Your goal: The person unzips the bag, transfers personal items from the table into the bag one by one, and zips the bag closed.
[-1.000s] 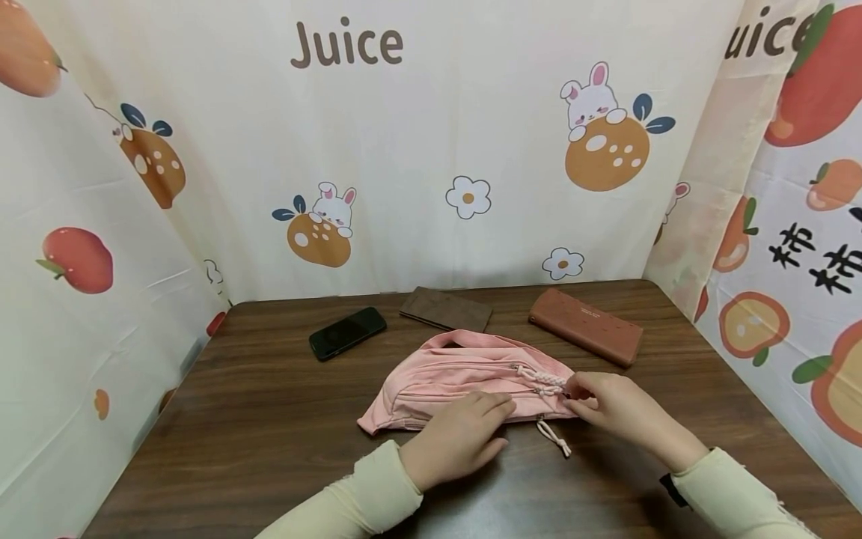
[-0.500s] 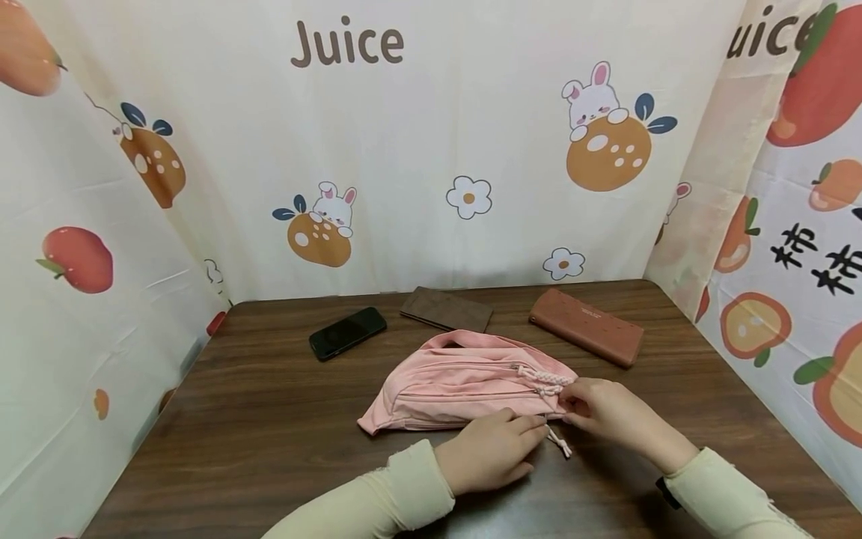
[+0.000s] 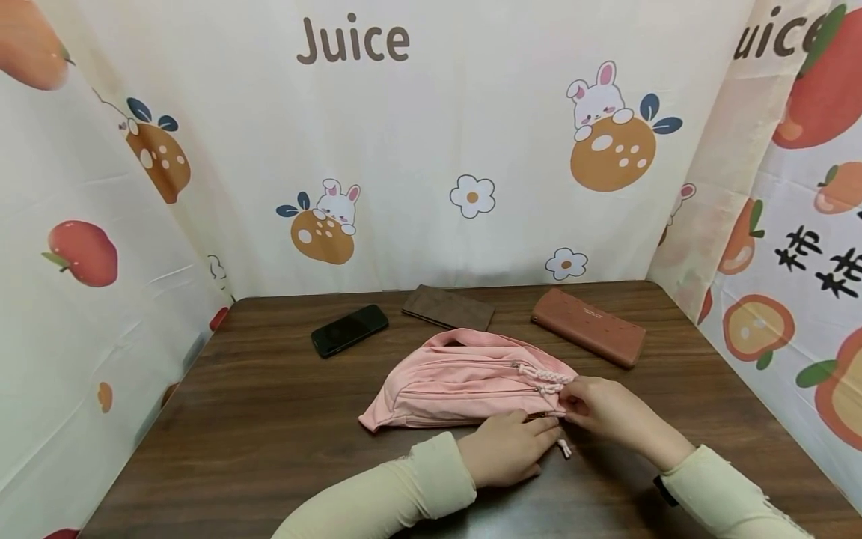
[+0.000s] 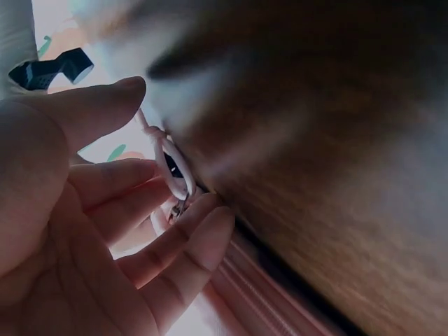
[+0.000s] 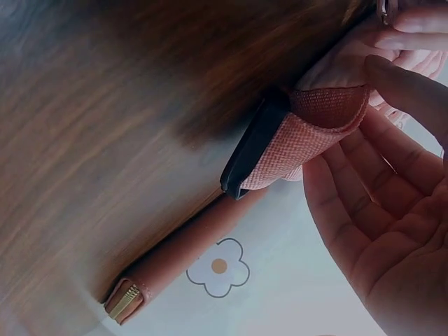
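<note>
A pink waist bag (image 3: 465,367) lies on the wooden table, with white braided cord pulls (image 3: 542,376) on its front zippers. My right hand (image 3: 602,408) pinches the bag's right end between thumb and fingers. In the right wrist view, a pink strap (image 5: 308,136) with a black buckle piece (image 5: 253,143) sticks out beside that hand. My left hand (image 3: 512,449) is at the bag's lower right edge, its fingers loosely extended and its thumb apart. Its fingertips are right at a metal zipper slider (image 4: 178,208), whose white cord loop (image 4: 171,164) hangs beside the fingers.
Behind the bag lie a black phone (image 3: 350,330), a dark brown wallet (image 3: 447,307) and a reddish-brown long wallet (image 3: 589,328). A printed curtain (image 3: 417,135) borders the table (image 3: 269,419) at the back and sides.
My left hand has slid right along the bag's lower edge to the zipper pull near the right end. The right hand has barely shifted at its end of the bag.
</note>
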